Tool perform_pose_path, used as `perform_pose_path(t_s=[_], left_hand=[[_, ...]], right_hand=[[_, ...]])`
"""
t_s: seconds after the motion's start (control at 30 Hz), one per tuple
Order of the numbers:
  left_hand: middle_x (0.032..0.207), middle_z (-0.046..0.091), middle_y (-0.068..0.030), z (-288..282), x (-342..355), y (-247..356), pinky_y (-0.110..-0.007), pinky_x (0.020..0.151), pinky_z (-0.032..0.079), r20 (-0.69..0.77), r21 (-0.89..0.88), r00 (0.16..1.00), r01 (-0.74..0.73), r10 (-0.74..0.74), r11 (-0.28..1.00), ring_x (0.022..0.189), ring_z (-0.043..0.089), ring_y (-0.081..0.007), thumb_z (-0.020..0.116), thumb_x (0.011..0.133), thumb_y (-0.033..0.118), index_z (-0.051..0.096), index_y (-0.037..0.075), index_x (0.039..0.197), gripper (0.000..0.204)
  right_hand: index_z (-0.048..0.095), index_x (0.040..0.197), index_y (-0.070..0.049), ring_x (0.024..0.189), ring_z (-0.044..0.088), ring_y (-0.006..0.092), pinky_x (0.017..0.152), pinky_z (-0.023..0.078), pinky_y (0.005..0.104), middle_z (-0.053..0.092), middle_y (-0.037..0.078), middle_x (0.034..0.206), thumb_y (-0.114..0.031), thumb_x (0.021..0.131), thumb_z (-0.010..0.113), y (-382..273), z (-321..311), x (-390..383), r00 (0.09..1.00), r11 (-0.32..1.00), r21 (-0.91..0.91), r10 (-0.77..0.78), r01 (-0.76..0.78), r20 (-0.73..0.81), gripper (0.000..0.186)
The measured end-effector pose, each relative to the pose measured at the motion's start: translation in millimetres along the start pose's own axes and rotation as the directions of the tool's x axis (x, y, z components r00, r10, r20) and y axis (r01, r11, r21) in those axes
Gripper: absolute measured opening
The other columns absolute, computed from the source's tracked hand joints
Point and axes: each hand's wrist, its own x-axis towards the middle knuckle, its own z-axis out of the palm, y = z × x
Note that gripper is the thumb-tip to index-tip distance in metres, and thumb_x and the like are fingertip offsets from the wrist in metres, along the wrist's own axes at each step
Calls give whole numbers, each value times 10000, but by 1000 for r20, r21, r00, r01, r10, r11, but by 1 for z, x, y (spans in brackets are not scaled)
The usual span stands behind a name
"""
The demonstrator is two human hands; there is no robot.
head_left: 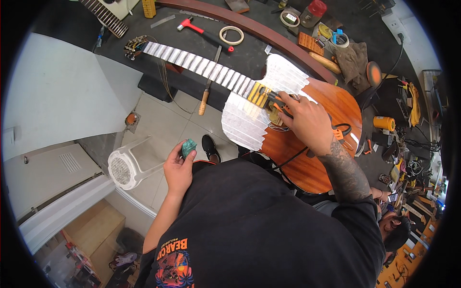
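Note:
My left hand (177, 168) is closed around a crumpled green lump (189, 148), held up between thumb and fingers away from the bench. Over the soundhole of an acoustic guitar (307, 165), my right hand (309, 120) has thumb and fingers about the black-and-orange handles of what look like pliers (276, 99). My fingers partly hide the tool. White tape strips (245, 120) cover the top beside the soundhole, and more tape (197, 63) runs between the frets along the neck. An orange-and-black piece (338, 134) lies on the body by my right wrist.
A wooden-handled file (204, 102) lies under the neck. Beyond are a red-and-black hammer (192, 26), a tape roll (231, 36) and a curved wooden rail (249, 31). A white stool (122, 168) stands left. Another person (396, 230) is at the right.

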Motion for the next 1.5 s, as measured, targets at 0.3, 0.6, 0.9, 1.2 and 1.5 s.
perform_pose_path(t_s=[0.3, 0.6, 0.9, 1.2, 1.5], left_hand=[[1267, 746, -132, 1, 1, 2, -289, 1004, 569, 2, -4, 1000, -4, 4, 1000, 1137, 713, -152, 783, 1013, 9, 646, -57, 1431, 445], [1248, 754, -125, 2, -1, 3, -282, 984, 571, 7, 0, 1000, -2, 2, 1000, 1120, 716, -147, 789, 1006, 8, 659, -62, 1413, 432], [1258, 754, -128, 6, 1, 4, -288, 978, 576, 40, -24, 999, -16, 17, 1000, 1122, 720, -149, 789, 1004, -1, 662, -78, 1412, 434], [1274, 740, -133, 3, 0, 5, -283, 972, 583, 21, -25, 1000, -6, 6, 1000, 1123, 718, -146, 767, 1008, -26, 668, -76, 1420, 427], [1329, 700, -137, -2, 0, 3, -293, 996, 586, 40, 39, 999, -29, 28, 999, 1162, 707, -158, 766, 1005, -32, 676, -66, 1431, 436]], right_hand=[[653, 1429, -184, 849, 760, 386, 740, 606, 485, 718, 201, 960, -378, 1007, 738, 7, -5, 8, 999, 999, -11, 43, -42, 34, 472], [648, 1456, -189, 837, 753, 390, 737, 605, 502, 715, 190, 927, -407, 1031, 707, -6, -19, 7, 991, 991, 28, 130, -130, 18, 482], [653, 1404, -191, 761, 738, 352, 721, 585, 478, 695, 145, 863, -416, 1007, 749, -107, -16, -17, 979, 934, 328, -182, 144, 90, 466], [650, 1343, -160, 739, 748, 320, 688, 574, 434, 699, 124, 861, -449, 1003, 748, -137, -3, -13, 947, 927, 288, -288, 239, 140, 457], [652, 1339, -141, 742, 753, 309, 683, 572, 430, 704, 115, 855, -431, 1010, 741, -138, -3, -15, 948, 935, 267, -279, 232, 154, 448]])
